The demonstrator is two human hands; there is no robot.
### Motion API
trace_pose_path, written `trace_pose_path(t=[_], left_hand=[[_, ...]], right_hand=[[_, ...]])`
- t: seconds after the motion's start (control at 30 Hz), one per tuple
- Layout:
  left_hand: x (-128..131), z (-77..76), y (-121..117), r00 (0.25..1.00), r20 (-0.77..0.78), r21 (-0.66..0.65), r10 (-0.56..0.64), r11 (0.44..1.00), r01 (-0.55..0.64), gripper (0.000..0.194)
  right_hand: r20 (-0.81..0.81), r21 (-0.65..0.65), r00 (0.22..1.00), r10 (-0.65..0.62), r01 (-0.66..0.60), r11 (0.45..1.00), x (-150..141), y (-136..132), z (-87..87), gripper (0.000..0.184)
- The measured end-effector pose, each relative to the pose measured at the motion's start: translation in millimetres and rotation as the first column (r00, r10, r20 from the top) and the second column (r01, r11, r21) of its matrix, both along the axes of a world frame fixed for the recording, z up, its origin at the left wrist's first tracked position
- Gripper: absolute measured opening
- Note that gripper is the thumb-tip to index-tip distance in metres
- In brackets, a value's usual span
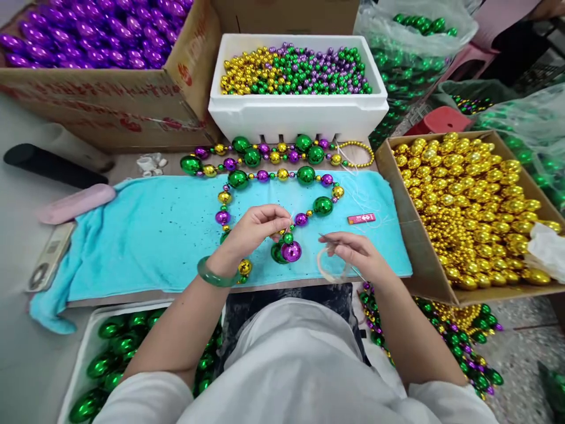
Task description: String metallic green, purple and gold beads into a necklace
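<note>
My left hand (pixel 257 231), a green bangle on its wrist, pinches the string of a bead garland (pixel 262 175) between thumb and fingertips. Just below those fingertips hang a small green bead (pixel 288 238) and a large shiny purple bead (pixel 291 251). The garland of green, gold and purple beads loops over a turquoise towel (pixel 168 235). To the right, my right hand (pixel 353 250) is closed around a thin metal tool (pixel 358 273), its kind unclear. A pale loop (pixel 325 271) hangs beside the fingers. Near it lies a small red packet (pixel 361 218).
Behind the towel stands a white foam box (pixel 295 115) of small mixed beads. Cardboard boxes flank it, one with purple beads (pixel 97 32), one with gold beads (pixel 477 206). A pink case (pixel 77 203) lies at left. Green beads fill a box (pixel 79 359) below.
</note>
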State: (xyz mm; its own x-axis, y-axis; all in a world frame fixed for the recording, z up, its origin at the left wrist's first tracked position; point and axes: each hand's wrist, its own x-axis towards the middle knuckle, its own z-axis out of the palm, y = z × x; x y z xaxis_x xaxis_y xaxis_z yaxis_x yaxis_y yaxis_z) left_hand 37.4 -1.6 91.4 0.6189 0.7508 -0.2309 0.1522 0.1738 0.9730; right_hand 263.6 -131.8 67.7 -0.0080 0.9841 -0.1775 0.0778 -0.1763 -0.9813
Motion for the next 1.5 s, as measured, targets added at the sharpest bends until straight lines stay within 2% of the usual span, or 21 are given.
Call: trace_pose_path(t=[0.13, 0.3, 0.57, 0.83, 1.17, 1.27, 1.33, 1.37, 1.4, 1.43, 1.5], left_hand=[[-0.8, 0.9, -5.8, 0.999, 0.003, -0.016, -0.042, 0.999, 0.042, 0.029], [-0.1, -0.2, -8.8, 0.997, 0.039, -0.037, -0.065, 0.997, 0.067, 0.028], [4.5, -3.2, -9.4, 0.997, 0.028, 0.003, -0.072, 0.997, 0.072, 0.027], [4.8, -5.9, -10.5, 0.995, 0.046, 0.039, -0.085, 0.996, 0.084, 0.022], [6.8, -5.8, -11.6, 0.996, 0.033, 0.059, -0.087, 0.995, 0.085, 0.021], [6.2, -5.0, -11.7, 0.997, 0.013, 0.061, -0.08, 0.995, 0.079, 0.022], [5.5, -3.7, -11.5, 0.997, -0.014, 0.056, -0.07, 0.996, 0.071, 0.024], [5.2, -2.8, -11.3, 0.998, -0.031, 0.053, -0.062, 0.997, 0.064, 0.025], [4.9, -2.0, -11.0, 0.997, -0.047, 0.052, -0.055, 0.997, 0.057, 0.026], [4.6, -1.2, -10.5, 0.997, -0.061, 0.054, -0.047, 0.997, 0.051, 0.026], [4.2, 0.0, -9.1, 0.996, -0.081, 0.061, -0.044, 0.997, 0.049, 0.027]], right_hand=[[-0.107, -0.001, 0.993, 0.048, -0.048, 0.999, -25.3, 23.0, -3.8, 0.044], [-0.179, -0.005, 0.981, 0.07, -0.072, 0.997, -30.7, 34.4, -13.5, 0.033], [-0.299, -0.031, 0.953, 0.058, -0.07, 0.997, -34.8, 39.7, -19.3, 0.025], [-0.428, -0.059, 0.903, 0.032, -0.063, 0.996, -41.0, 40.2, -24.0, 0.024], [-0.417, -0.036, 0.909, -0.008, -0.008, 0.999, -44.8, 39.5, -29.4, 0.026], [-0.288, -0.003, 0.957, -0.02, 0.02, 1.0, -23.2, 32.1, -30.0, 0.029], [-0.033, -0.006, 0.995, -0.091, 0.091, 0.996, 2.8, 23.3, -32.5, 0.032], [0.158, -0.016, 0.979, -0.127, 0.131, 0.991, 17.5, 18.0, -34.1, 0.032], [0.369, -0.028, 0.919, -0.136, 0.157, 0.987, 32.1, 12.4, -35.7, 0.031], [0.565, -0.042, 0.817, -0.113, 0.166, 0.985, 45.7, 6.8, -36.8, 0.03], [0.824, -0.066, 0.566, -0.03, 0.149, 0.987, 67.1, -1.7, -36.8, 0.03]])
